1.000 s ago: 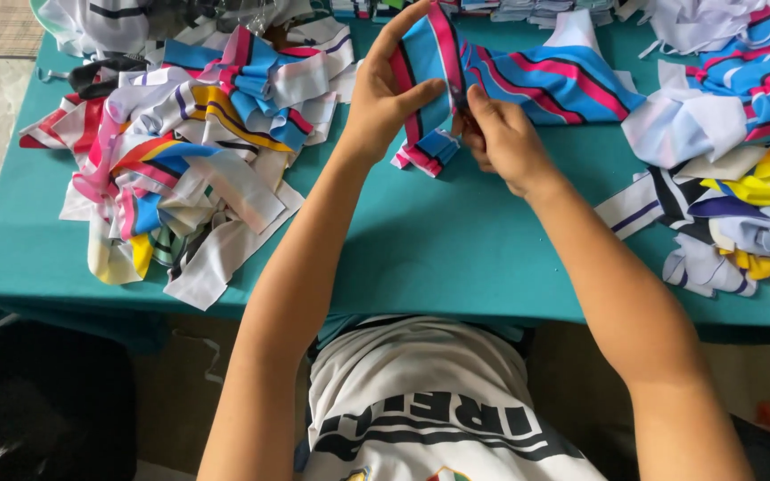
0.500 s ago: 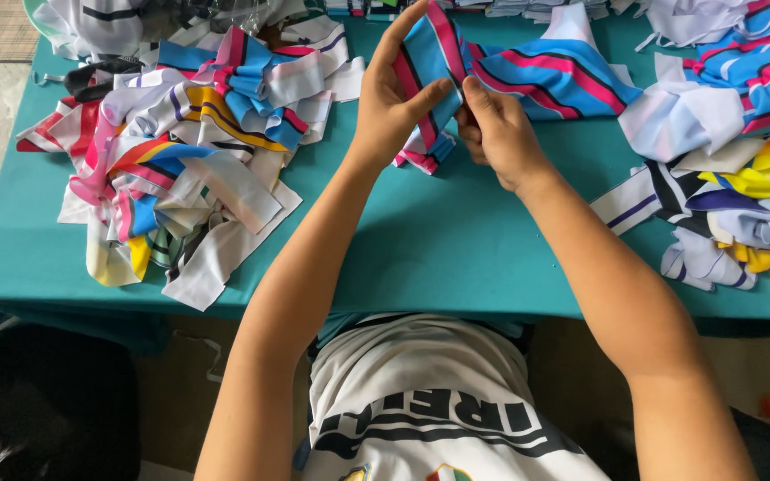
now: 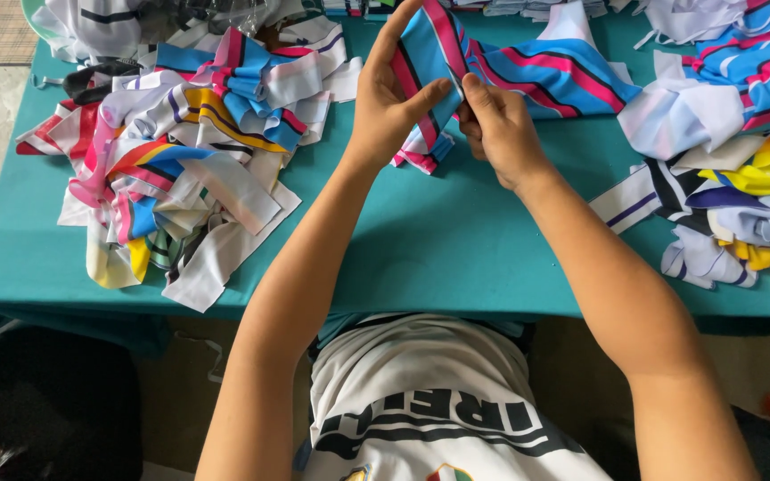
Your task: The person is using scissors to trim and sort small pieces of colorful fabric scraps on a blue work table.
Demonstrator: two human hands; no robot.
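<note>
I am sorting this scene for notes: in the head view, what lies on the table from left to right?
Heap of coloured fabric strips → left hand → right hand, both holding a blue-and-pink striped cloth → pile of fabric pieces.

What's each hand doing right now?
Left hand: closed on the striped strip, thumb across it.
Right hand: closed, pinching the same strip at its edge.

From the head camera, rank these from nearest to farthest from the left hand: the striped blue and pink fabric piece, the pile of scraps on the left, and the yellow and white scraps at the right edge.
1. Striped fabric piece: held in the left hand.
2. Scrap pile: to its left on the teal table.
3. Yellow and white scraps: far right, beyond the right hand.
</note>
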